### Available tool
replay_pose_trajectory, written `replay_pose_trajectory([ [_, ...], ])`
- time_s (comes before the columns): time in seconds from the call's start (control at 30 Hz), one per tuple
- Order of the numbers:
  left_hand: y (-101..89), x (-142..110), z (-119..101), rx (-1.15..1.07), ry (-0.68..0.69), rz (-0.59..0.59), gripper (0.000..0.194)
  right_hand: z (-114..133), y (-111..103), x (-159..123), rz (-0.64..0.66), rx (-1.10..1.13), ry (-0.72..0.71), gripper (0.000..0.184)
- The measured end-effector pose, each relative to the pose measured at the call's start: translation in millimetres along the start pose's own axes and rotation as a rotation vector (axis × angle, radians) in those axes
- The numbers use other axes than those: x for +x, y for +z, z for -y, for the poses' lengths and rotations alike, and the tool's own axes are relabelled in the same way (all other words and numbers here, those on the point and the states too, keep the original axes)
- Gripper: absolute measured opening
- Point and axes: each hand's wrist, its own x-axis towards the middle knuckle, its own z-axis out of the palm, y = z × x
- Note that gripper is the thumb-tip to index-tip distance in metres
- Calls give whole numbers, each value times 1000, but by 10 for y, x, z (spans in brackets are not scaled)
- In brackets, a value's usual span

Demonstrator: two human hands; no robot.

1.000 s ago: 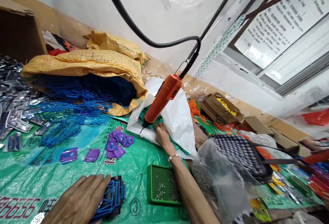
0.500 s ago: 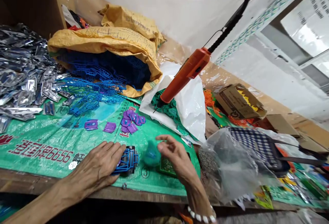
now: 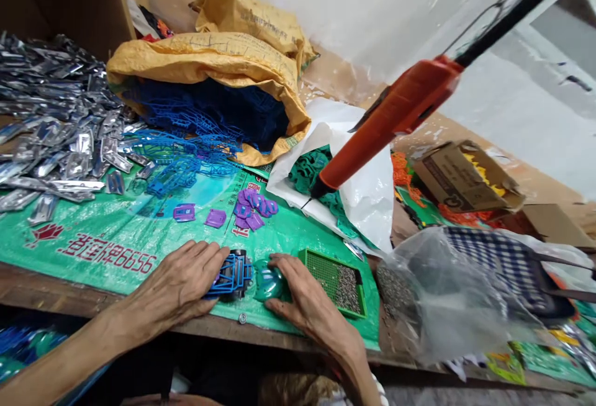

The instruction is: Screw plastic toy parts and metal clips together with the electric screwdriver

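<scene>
My left hand (image 3: 186, 272) is closed over a blue toy car frame (image 3: 236, 272) with black wheels, pressing it on the green sheet. The palm and fingers hide the frame's left end. Just to the right, my right hand (image 3: 305, 291) has its thumb and fingers around a shiny translucent green toy car shell (image 3: 269, 282), which rests on the sheet. A narrow gap lies between shell and frame. Above them hangs an orange electric screwdriver (image 3: 386, 123), its thin bit pointing down to the left. Several purple plastic plates (image 3: 254, 207) lie beyond my hands.
A green tray (image 3: 326, 275) of small screws stands right of my right hand. Behind are a yellow sack (image 3: 205, 58) of blue frames and a white bag (image 3: 370, 189) of green parts. Silvery parts (image 3: 60, 126) heap up at left; a clear plastic bag (image 3: 433, 306) sits right.
My right hand has come down and closed around the green shell, which was blurred beside it before. My left hand stays on the frame. The view has shifted, and the screwdriver appears larger.
</scene>
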Motion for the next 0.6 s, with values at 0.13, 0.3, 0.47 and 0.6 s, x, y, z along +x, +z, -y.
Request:
replay_pose_trajectory([
  [0.13,-34,70,-42,24,3,-17,59,-32,68,-63,-8,-11,-26,40],
  [0.3,-84,104,-85,35,10,-31,65,-79,16,-126,-146,-78,-86,38],
  [0.47,-112,111,-84,11,16,10,58,121,-67,-8,-270,-71,-200,50],
  [0.6,-143,121,-93,47,22,13,78,262,78,164,-183,54,-274,52],
])
